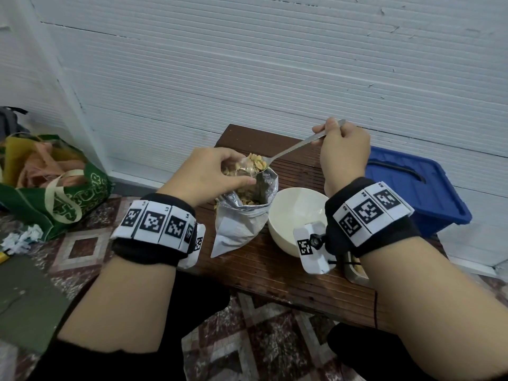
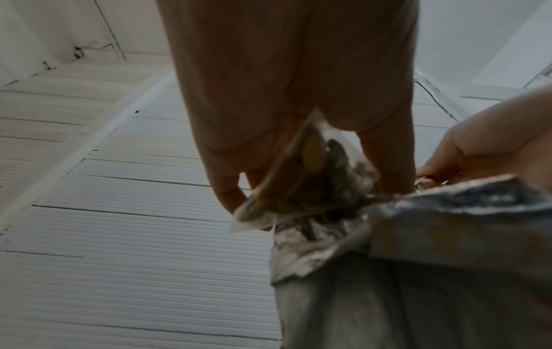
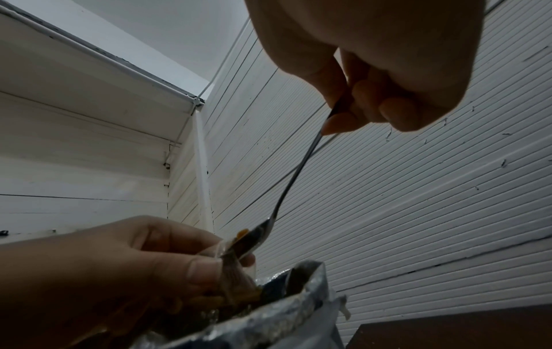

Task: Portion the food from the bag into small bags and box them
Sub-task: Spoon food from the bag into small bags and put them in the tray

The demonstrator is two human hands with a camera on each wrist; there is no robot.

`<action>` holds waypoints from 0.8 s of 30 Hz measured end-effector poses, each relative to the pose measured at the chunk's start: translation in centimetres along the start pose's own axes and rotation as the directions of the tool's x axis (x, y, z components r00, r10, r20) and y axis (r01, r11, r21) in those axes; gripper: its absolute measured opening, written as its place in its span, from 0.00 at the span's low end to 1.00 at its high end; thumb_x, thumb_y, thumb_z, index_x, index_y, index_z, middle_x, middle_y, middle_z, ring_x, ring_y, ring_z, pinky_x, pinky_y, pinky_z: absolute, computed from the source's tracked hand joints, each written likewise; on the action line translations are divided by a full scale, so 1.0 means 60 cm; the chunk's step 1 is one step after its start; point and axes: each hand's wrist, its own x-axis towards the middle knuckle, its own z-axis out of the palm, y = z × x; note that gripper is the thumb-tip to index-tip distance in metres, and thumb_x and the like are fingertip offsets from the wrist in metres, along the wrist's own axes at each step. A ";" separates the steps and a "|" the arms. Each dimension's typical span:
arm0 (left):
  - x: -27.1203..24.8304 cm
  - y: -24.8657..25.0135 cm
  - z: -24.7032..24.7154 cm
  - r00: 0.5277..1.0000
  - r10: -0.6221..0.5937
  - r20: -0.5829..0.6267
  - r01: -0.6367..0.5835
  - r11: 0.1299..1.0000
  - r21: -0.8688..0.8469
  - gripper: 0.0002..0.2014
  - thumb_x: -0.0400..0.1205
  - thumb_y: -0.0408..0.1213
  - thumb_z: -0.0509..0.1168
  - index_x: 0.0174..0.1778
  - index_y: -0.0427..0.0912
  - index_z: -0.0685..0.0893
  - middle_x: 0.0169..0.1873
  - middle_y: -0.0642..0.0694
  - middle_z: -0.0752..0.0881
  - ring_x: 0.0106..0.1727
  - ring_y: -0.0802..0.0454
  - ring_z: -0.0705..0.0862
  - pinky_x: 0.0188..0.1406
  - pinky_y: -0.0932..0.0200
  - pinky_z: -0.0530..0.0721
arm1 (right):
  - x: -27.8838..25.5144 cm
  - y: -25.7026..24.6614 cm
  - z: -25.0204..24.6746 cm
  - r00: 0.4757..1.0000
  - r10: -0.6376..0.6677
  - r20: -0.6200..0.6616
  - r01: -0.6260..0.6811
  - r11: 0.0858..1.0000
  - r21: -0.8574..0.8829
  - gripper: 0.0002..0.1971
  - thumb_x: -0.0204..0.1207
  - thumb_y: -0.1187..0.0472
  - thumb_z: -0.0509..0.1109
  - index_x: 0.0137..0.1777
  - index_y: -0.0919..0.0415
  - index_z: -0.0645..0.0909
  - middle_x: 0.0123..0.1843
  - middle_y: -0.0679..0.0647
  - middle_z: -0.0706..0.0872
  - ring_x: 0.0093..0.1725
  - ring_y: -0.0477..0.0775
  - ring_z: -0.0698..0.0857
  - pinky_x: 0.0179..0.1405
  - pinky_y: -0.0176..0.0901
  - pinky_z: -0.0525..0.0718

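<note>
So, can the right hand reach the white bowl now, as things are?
Probably yes: the white bowl sits directly under the right hand's wrist with nothing between, but that hand grips the spoon, so it must free itself first.

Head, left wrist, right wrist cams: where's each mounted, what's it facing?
Head: on the head, looking down at foil bag, bowl, both hands.
Left wrist: under left hand, looking up along its fingers at small bag and wall.
Right wrist: under right hand, looking up at spoon.
Shared: both wrist views show the foil bag's rim and the other hand.
</note>
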 end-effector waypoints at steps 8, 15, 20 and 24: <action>0.001 0.007 0.011 1.000 0.011 -0.013 -0.012 0.996 -0.090 0.24 0.71 0.53 0.76 0.62 0.52 0.84 0.42 0.65 0.82 0.45 0.70 0.80 0.42 0.76 0.76 | -0.007 0.005 0.011 0.999 0.010 0.047 -0.011 1.000 0.026 0.19 0.86 0.57 0.58 0.33 0.55 0.82 0.33 0.46 0.85 0.26 0.27 0.79 0.27 0.16 0.71; 0.001 -0.001 0.013 0.999 -0.027 -0.041 0.019 0.983 -0.184 0.21 0.70 0.51 0.78 0.58 0.53 0.84 0.43 0.64 0.85 0.44 0.71 0.82 0.37 0.81 0.77 | -0.009 -0.007 0.007 0.992 -0.106 0.064 0.103 0.994 0.046 0.17 0.86 0.56 0.58 0.38 0.54 0.83 0.31 0.42 0.83 0.30 0.30 0.80 0.36 0.24 0.73; -0.002 -0.005 0.012 0.998 -0.036 -0.061 0.021 0.974 -0.226 0.19 0.71 0.49 0.77 0.57 0.52 0.84 0.44 0.64 0.84 0.46 0.70 0.81 0.41 0.80 0.75 | -0.011 -0.020 0.001 0.967 -0.252 0.037 0.248 0.965 0.080 0.17 0.86 0.57 0.58 0.36 0.50 0.81 0.35 0.42 0.84 0.35 0.30 0.81 0.40 0.23 0.75; -0.003 -0.005 0.011 0.997 -0.043 -0.060 0.027 0.971 -0.236 0.18 0.71 0.50 0.76 0.54 0.54 0.82 0.43 0.64 0.83 0.47 0.70 0.80 0.46 0.76 0.75 | -0.019 -0.027 -0.001 0.939 -0.344 -0.002 0.342 0.933 0.108 0.15 0.86 0.57 0.59 0.38 0.49 0.81 0.36 0.42 0.84 0.37 0.39 0.82 0.41 0.26 0.77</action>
